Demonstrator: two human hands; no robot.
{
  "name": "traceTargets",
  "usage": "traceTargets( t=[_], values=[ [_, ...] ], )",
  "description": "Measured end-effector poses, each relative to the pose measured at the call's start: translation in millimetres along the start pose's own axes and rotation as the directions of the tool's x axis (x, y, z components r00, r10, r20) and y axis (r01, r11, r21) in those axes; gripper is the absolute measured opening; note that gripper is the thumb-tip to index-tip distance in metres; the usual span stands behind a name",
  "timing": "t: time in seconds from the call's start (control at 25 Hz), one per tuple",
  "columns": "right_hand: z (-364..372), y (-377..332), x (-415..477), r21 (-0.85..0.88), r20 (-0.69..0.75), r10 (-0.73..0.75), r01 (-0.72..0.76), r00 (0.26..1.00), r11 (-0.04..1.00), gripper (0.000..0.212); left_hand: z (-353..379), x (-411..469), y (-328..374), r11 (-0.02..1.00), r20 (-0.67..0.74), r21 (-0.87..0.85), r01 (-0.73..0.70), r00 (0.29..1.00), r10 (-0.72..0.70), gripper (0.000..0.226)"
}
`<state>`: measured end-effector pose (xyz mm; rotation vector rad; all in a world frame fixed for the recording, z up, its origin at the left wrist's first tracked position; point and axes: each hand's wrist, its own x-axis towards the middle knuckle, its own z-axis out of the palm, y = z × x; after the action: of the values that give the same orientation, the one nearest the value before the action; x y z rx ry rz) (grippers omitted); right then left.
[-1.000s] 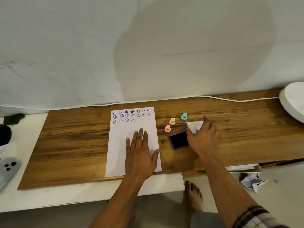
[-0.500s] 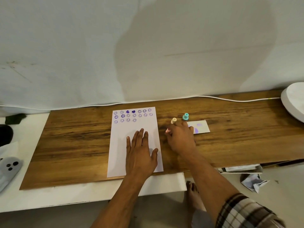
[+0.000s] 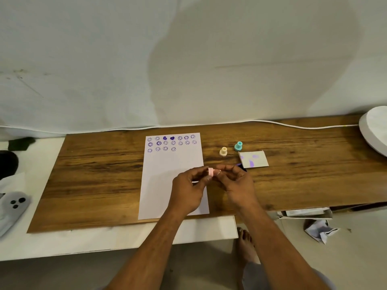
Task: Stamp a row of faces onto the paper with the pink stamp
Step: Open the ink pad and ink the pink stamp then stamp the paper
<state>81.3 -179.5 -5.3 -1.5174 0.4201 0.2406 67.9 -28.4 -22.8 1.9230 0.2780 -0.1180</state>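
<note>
You hold the pink stamp [image 3: 211,172] between both hands, left hand [image 3: 188,188] and right hand [image 3: 235,185] pinching it, above the right edge of the paper [image 3: 165,181]. Turn its face down and press straight beside the unfinished third row.

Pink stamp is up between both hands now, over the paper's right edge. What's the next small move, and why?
Probably carry the pink stamp right and press it on the ink pad that peeks out behind the right hand. The left hand also pinches the stamp, and the third row on the paper stops after four faces.
</note>
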Motion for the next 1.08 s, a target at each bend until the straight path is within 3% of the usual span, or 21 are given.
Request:
traceTargets(
  t=[0.36, 0.48, 0.56, 0.68, 0.88, 1.08],
  values=[
    [-2.1, -4.1, 5.0, -0.185, 0.034, -0.111, 0.116, 0.993, 0.976, 0.024, -6.9, 7.2, -2.6, 0.993, 0.035, -0.085, 0.078, 0.997, -0.075, 0.027],
    [-13.3, -7.6, 12.8, -0.263, -0.032, -0.163, 0.149, 0.986, 0.953, 0.023, -12.7, 10.7, -8.1, 0.977, 0.005, -0.178, 0.12, 0.993, -0.121, 0.025],
    [-26.6, -9.4, 20.5, -0.374, -0.087, -0.206, 0.159, 0.975, 0.914, 0.02, -19.2, 13.4, -13.7, 0.987, -0.064, -0.116, 0.111, 0.991, -0.119, 0.025],
    [-37.3, -6.2, 29.6, -0.578, -0.061, -0.267, 0.184, 0.962, 0.795, 0.016, -26.7, 15.2, -19.8, 0.995, -0.137, -0.004, 0.095, 0.986, -0.095, 0.026],
    [-27.5, -5.1, 40.4, -0.834, 0.122, -0.465, 0.344, 0.877, 0.431, 0.016, -31.1, 19.5, -19.9, 0.995, -0.178, 0.036, 0.088, 0.981, -0.08, 0.026],
    [-24.3, 1.7, 42.4, -0.911, 0.241, -0.269, 0.313, 0.932, 0.268, 0.026, -34.6, 21.1, -20.4, 0.996, -0.2, 0.058, 0.071, 0.978, -0.058, 0.027]
  ],
)
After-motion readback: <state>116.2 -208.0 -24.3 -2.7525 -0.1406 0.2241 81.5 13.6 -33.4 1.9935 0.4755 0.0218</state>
